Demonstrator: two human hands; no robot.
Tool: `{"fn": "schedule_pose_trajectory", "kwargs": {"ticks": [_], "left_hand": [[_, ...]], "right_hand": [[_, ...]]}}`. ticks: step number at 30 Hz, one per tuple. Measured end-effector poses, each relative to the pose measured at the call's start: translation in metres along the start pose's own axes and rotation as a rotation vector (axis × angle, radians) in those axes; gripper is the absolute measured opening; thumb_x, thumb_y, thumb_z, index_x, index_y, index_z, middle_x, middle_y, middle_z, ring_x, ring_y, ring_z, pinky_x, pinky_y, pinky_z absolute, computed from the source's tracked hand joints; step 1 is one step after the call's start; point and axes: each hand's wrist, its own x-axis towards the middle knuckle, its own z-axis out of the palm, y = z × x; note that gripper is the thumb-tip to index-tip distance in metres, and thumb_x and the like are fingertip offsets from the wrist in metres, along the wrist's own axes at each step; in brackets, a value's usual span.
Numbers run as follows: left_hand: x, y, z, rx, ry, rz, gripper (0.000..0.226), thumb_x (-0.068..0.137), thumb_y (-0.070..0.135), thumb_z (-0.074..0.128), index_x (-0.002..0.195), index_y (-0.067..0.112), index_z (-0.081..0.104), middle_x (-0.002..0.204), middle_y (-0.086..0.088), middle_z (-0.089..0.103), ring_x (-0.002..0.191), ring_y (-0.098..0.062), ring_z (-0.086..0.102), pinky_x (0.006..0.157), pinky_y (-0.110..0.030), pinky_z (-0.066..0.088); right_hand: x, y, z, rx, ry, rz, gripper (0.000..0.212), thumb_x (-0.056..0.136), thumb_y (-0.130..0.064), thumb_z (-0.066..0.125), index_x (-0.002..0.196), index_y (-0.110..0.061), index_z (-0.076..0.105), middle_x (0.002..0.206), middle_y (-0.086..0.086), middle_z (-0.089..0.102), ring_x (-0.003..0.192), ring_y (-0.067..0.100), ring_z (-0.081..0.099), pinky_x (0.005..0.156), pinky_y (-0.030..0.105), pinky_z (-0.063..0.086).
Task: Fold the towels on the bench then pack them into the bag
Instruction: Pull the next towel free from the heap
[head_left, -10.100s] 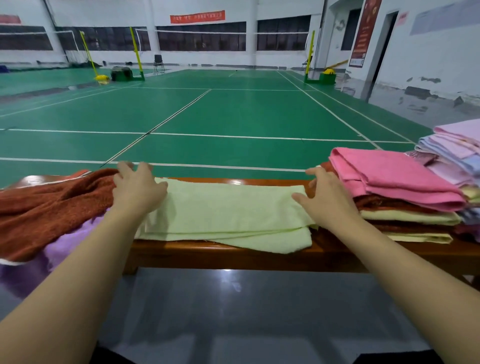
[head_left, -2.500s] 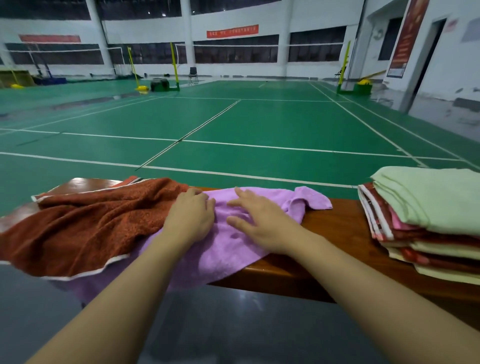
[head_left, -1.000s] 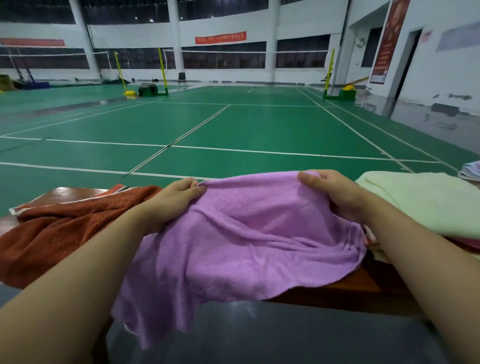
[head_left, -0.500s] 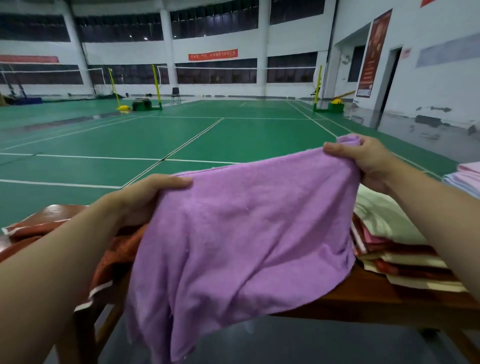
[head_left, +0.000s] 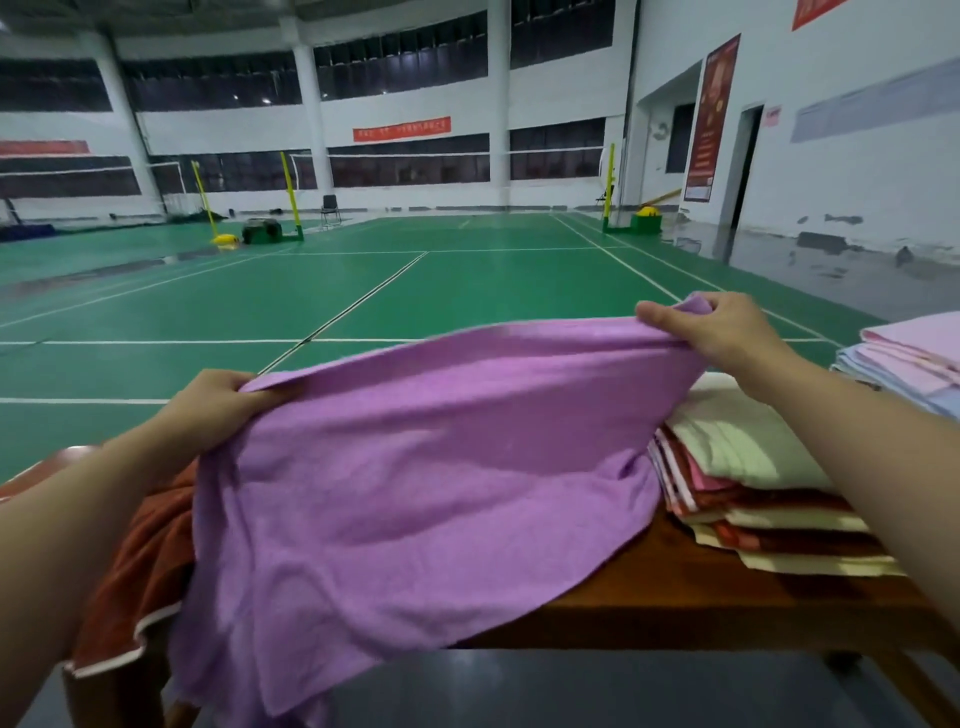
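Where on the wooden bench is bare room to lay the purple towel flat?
Bare wood shows on the brown wooden bench along its front, between the hanging purple towel and the stack of folded towels. The left end is crowded by a crumpled rust-brown towel; the right by the stack.

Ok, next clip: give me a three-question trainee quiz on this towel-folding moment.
1. True or false: the purple towel lies folded flat on the bench.
2. Which towel tops the nearest folded stack? A) pale green B) rust C) blue
3. Fill in: the left hand and right hand each pinch the purple towel's upper ____.

Key: 1. False, it is held up, unfolded, its lower part draping over the bench's front edge. 2. A, the pale green towel. 3. Edge, near its corners.
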Motion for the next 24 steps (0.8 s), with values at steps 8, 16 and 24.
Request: {"fn": "schedule_pose_trajectory", "kwargs": {"ticks": [8,16,24], "left_hand": [[-0.002,0.004,0.002,-0.054,-0.061,-0.062,0.060,0.075,0.060,0.079,0.080,0.001,0.073,0.076,-0.016,0.071,0.068,-0.021,0.056,0.065,-0.033,0.044],[-0.001,0.065,0.034,-0.011,-0.089,0.199,0.031,0.087,0.039,0.076,0.074,0.012,0.073,0.065,-0.001,0.068,0.061,-0.011,0.051,0.065,-0.030,0.043],[-0.004,0.076,0.026,-0.035,-0.048,0.214,0.031,0.087,0.038,0.076,0.075,0.009,0.073,0.068,-0.008,0.068,0.062,-0.010,0.050,0.064,-0.027,0.043]], "right_hand": [[0.014,0.009,-0.002,-0.653,-0.205,-0.045,0.051,0.086,-0.054,0.073,0.061,-0.018,0.047,0.063,0.003,0.050,0.060,0.021,0.045,0.062,0.032,0.034],[-0.019,-0.038,0.107,-0.430,-0.525,-0.351,0.045,0.092,-0.057,0.064,0.120,-0.022,0.065,0.118,-0.002,0.071,0.105,0.016,0.066,0.097,0.036,0.052],[-0.042,-0.021,0.162,-0.351,-0.641,-0.386,0.030,0.091,-0.048,0.071,0.087,-0.017,0.073,0.077,-0.004,0.070,0.065,0.011,0.055,0.065,0.030,0.046]]}}
